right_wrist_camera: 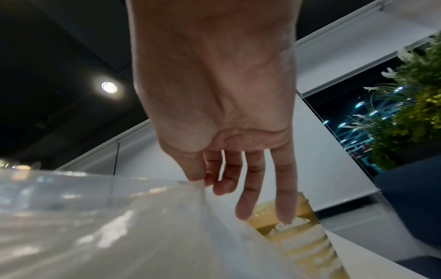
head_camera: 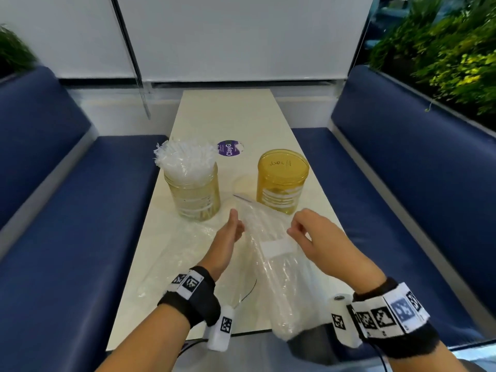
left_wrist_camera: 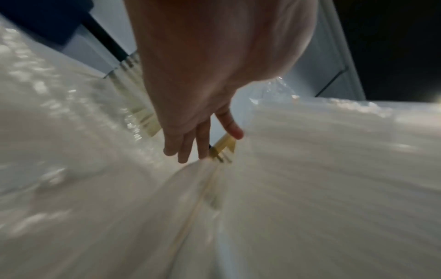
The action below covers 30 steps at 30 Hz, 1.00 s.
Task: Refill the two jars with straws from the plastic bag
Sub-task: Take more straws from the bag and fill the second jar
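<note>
Two jars stand mid-table. The left jar (head_camera: 197, 200) is clear and packed with white wrapped straws (head_camera: 185, 159) that stick out of its top. The right jar (head_camera: 279, 183) is amber with a lid on; it also shows beyond my fingers (right_wrist_camera: 300, 243). A clear plastic bag (head_camera: 279, 277) of straws lies lengthwise between my hands, its mouth toward the jars. My right hand (head_camera: 292, 230) pinches the bag's (right_wrist_camera: 119, 226) edge between thumb and forefinger (right_wrist_camera: 207, 181). My left hand (head_camera: 236, 226) has straight fingers (left_wrist_camera: 188, 151) beside the bag's (left_wrist_camera: 322, 169) left side.
A second, crumpled clear bag (head_camera: 171, 253) lies flat on the table's left half. A purple round sticker (head_camera: 228, 149) sits behind the jars. The narrow cream table (head_camera: 228, 116) runs between two blue benches (head_camera: 80, 210). Plants (head_camera: 442, 49) fill the right back.
</note>
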### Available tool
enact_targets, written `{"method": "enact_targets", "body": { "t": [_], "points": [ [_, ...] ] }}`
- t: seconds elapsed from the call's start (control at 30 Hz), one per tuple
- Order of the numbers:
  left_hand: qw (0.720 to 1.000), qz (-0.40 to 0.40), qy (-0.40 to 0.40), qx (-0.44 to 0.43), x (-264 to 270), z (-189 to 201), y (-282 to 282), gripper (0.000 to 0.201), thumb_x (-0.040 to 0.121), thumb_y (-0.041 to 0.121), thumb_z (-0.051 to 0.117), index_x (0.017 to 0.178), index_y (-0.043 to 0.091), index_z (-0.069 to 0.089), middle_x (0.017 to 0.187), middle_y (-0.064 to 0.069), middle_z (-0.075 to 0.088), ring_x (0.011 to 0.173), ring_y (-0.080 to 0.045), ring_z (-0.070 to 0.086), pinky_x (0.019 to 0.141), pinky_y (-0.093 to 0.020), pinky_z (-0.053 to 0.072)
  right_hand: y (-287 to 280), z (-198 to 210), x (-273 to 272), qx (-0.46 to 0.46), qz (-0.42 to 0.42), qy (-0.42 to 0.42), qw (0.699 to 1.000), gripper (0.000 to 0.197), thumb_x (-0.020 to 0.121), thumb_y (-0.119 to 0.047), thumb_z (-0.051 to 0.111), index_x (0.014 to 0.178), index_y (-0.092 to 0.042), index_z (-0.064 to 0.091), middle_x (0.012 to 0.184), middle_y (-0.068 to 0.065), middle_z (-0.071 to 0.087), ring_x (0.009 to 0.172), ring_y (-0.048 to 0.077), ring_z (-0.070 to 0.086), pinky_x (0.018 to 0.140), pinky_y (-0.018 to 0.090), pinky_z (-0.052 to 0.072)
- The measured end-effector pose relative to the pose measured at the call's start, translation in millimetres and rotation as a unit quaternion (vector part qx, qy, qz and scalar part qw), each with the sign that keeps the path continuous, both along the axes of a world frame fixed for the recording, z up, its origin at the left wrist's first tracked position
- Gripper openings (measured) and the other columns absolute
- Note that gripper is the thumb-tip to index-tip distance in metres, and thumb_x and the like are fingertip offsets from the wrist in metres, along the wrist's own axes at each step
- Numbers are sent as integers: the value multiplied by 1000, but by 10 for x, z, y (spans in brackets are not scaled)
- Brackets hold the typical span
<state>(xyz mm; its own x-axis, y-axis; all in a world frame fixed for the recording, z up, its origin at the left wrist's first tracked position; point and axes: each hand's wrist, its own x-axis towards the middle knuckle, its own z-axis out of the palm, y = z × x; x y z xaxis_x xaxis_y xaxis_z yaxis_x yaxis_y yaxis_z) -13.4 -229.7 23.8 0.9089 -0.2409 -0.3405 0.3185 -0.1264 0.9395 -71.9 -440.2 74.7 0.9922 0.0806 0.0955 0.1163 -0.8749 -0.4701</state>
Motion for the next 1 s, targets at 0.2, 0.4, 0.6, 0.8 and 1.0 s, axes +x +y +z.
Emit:
{"method": "enact_targets", "body": {
  "t": [0.2, 0.4, 0.6, 0.8, 1.0],
  "points": [
    [999, 11, -33, -11, 7, 504, -104, 72, 85, 34, 79, 139, 30, 32, 115, 13, 54, 106, -5, 54, 81, -28, 47, 234, 29, 30, 6, 115, -48, 992, 20, 99, -46, 44, 91, -29, 52, 91, -14, 50, 85, 9, 53, 74, 38, 52],
    [991, 74, -89, -74, -59, 600, 19, 58, 87, 10, 74, 137, 21, 45, 124, 4, 64, 121, -15, 59, 98, -29, 46, 206, 262, 224, 21, 23, -198, 980, 22, 101, -40, 48, 103, -23, 62, 104, -10, 54, 96, 7, 43, 84, 27, 43],
    [970, 35, -215, -110, -312, 835, -40, 43, 94, 7, 67, 133, 21, 54, 124, 2, 70, 116, -11, 67, 100, -32, 54, 174, 698, 586, -66, 85, -228, 968, 33, 105, -24, 39, 132, -24, 58, 129, -6, 57, 118, 16, 47, 100, 39, 42],
    [944, 10, -307, -123, -458, 817, -7, 45, 96, 8, 65, 140, 9, 52, 131, -6, 67, 126, -20, 62, 106, -36, 50, 206, 874, 553, 4, 137, -178, 975, 27, 105, -19, 47, 125, -26, 63, 112, -8, 54, 107, 12, 40, 95, 22, 36],
    [945, -33, -295, -135, -633, 652, 156, 82, 79, 73, 62, 118, 2, 60, 113, 13, 74, 108, 2, 67, 93, -36, 55, 217, 860, 488, 6, 171, -297, 939, 14, 97, -13, 62, 100, -15, 75, 98, -2, 62, 94, 16, 51, 83, 19, 40]
  ]
}}
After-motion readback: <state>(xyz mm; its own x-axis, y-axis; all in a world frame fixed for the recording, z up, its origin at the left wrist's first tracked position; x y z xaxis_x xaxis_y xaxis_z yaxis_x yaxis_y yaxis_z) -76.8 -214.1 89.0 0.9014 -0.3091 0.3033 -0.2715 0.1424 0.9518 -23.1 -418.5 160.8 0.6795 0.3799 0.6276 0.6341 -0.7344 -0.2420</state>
